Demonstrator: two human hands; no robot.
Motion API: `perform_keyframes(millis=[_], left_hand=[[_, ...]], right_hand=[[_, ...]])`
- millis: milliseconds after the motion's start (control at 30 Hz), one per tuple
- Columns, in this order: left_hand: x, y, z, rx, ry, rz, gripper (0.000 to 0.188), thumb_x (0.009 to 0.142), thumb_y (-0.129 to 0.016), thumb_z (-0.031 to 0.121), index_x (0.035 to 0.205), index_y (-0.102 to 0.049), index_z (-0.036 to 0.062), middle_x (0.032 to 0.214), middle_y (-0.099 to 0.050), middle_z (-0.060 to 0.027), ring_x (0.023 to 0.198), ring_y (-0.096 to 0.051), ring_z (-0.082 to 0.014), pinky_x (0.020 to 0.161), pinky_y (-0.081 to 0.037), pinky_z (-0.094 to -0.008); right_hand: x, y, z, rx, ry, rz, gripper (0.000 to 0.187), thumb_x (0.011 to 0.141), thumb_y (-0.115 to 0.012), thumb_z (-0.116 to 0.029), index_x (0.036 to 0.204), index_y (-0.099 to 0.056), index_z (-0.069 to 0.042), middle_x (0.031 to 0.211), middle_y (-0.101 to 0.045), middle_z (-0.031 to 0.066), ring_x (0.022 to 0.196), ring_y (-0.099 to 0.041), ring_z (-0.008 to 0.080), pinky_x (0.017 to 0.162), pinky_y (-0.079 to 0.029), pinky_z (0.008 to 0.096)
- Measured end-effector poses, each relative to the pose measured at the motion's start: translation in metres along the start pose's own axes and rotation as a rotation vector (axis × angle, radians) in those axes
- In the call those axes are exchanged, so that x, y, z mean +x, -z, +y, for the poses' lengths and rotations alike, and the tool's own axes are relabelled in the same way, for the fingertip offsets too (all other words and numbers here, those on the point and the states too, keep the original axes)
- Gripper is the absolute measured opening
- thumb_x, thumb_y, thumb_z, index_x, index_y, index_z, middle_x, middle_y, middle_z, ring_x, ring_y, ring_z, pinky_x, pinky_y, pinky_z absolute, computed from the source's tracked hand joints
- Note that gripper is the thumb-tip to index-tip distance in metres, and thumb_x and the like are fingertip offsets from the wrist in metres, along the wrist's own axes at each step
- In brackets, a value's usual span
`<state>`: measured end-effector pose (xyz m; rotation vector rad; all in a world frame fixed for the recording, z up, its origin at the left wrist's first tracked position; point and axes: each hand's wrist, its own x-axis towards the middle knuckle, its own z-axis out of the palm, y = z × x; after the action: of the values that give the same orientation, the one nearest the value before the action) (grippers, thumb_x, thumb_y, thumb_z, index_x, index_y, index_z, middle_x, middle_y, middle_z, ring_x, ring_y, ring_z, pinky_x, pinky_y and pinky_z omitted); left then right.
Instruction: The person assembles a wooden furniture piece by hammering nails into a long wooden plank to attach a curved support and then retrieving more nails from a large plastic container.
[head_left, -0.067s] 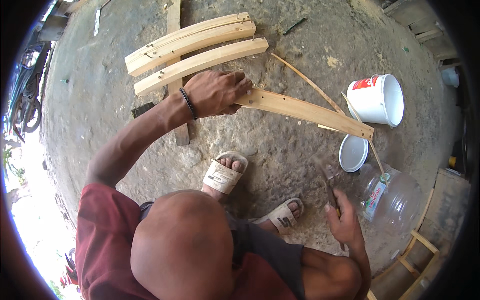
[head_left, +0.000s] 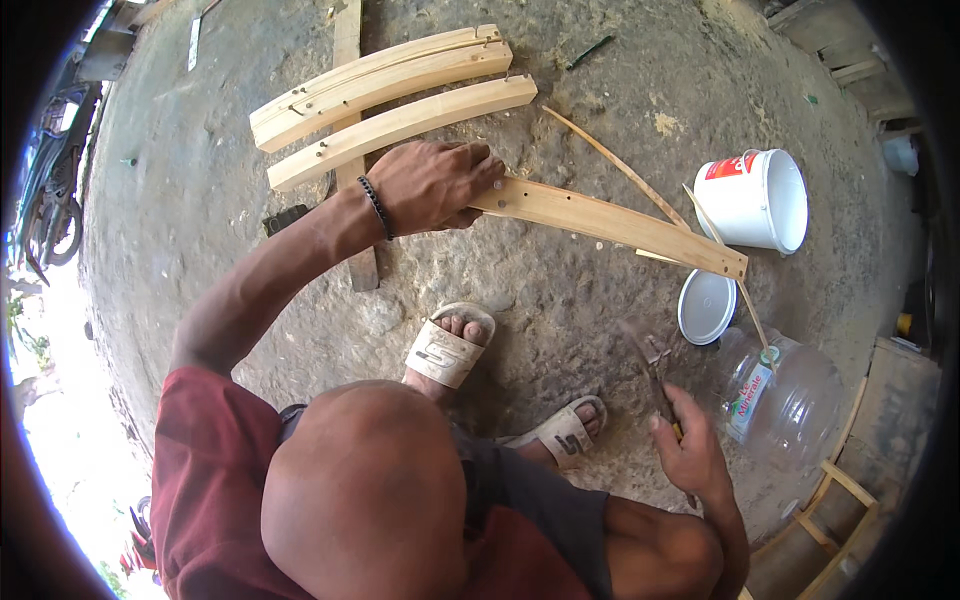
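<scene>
1. A rough, uneven, grey-brown floor [head_left: 230,120], earthy or worn concrete, spreads across the scene, pale scraps strewn over its far part.
2. At the room's edges, a two-wheeled vehicle [head_left: 62,190] stands far left beside bright daylight; on the right are wooden boards [head_left: 890,430] and a light timber frame [head_left: 850,487].
3. Far and left of centre, curved timber beams [head_left: 400,130] with protruding nails lie across a flat board [head_left: 347,40].
4. At centre, a drilled wooden slat [head_left: 610,225] slants from the left hand [head_left: 435,188] toward the right; that hand is clamped around its left end.
5. To the right, a clear plastic jug [head_left: 805,400] lies nearer than a white plastic bucket [head_left: 765,200] tipped on its side.
6. Near right, the right hand [head_left: 690,445] is closed around the handle of a hammer-like tool [head_left: 655,385], its head blurred.
7. Between slat and jug is a round, pale lid [head_left: 707,307]; a thin wood strip [head_left: 615,165] lies beyond the slat.
8. The jug's label [head_left: 750,400] is white, blue and green with red lettering; the bucket bears a red printed panel [head_left: 730,167]; the pale sandals [head_left: 440,352] carry dark logo-like marks.
</scene>
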<state>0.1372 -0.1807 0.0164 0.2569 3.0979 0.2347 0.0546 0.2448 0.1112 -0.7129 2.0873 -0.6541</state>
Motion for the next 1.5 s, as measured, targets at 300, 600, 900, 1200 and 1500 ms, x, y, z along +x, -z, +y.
perform_keyframes(millis=[300, 600, 900, 1200, 1500], left_hand=[[-0.001, -0.004, 0.001, -0.005, 0.007, -0.014, 0.044, 0.087, -0.072, 0.027, 0.121, -0.059, 0.0020, 0.100, -0.061, -0.0146, 0.086, -0.069, -0.0287, 0.069, -0.062, -0.0378], [0.000, -0.006, 0.001, -0.005, 0.002, 0.030, 0.038, 0.090, -0.063, 0.022, 0.121, -0.058, 0.0015, 0.097, -0.059, -0.0138, 0.082, -0.068, -0.0279, 0.065, -0.060, -0.0387], [-0.003, -0.011, 0.001, -0.016, 0.019, 0.109, 0.026, 0.088, -0.064, 0.019, 0.106, -0.061, 0.0002, 0.089, -0.058, -0.0103, 0.078, -0.068, -0.0248, 0.062, -0.058, -0.0362], [-0.001, -0.005, 0.003, -0.027, 0.018, 0.106, 0.023, 0.088, -0.065, 0.020, 0.100, -0.062, 0.0006, 0.083, -0.057, -0.0083, 0.069, -0.065, -0.0224, 0.056, -0.056, -0.0366], [0.005, -0.004, 0.005, -0.061, 0.010, 0.123, 0.024, 0.089, -0.066, 0.020, 0.103, -0.063, 0.0015, 0.083, -0.057, -0.0080, 0.069, -0.065, -0.0227, 0.056, -0.056, -0.0371]], right_hand=[[0.021, 0.028, -0.061, -0.012, 0.167, -0.060, 0.038, 0.090, -0.063, -0.004, 0.124, -0.055, 0.011, 0.091, -0.067, 0.0273, 0.078, -0.070, 0.0401, 0.068, -0.054, 0.0425], [0.076, 0.002, -0.086, -0.314, 0.645, 0.158, 0.042, 0.092, -0.062, -0.004, 0.131, -0.053, 0.008, 0.097, -0.067, 0.0255, 0.078, -0.070, 0.0386, 0.065, -0.057, 0.0427], [0.099, -0.012, -0.087, -0.390, 0.837, 0.165, 0.047, 0.092, -0.062, -0.008, 0.135, -0.050, 0.007, 0.098, -0.067, 0.0250, 0.072, -0.069, 0.0362, 0.061, -0.058, 0.0411], [0.118, -0.032, -0.067, -0.387, 0.768, 0.204, 0.046, 0.090, -0.064, -0.007, 0.131, -0.052, 0.009, 0.097, -0.068, 0.0231, 0.072, -0.070, 0.0342, 0.063, -0.058, 0.0416], [0.120, -0.037, -0.043, -0.460, 0.799, 0.244, 0.043, 0.089, -0.064, -0.005, 0.129, -0.054, 0.007, 0.091, -0.070, 0.0211, 0.069, -0.070, 0.0392, 0.056, -0.056, 0.0437]])
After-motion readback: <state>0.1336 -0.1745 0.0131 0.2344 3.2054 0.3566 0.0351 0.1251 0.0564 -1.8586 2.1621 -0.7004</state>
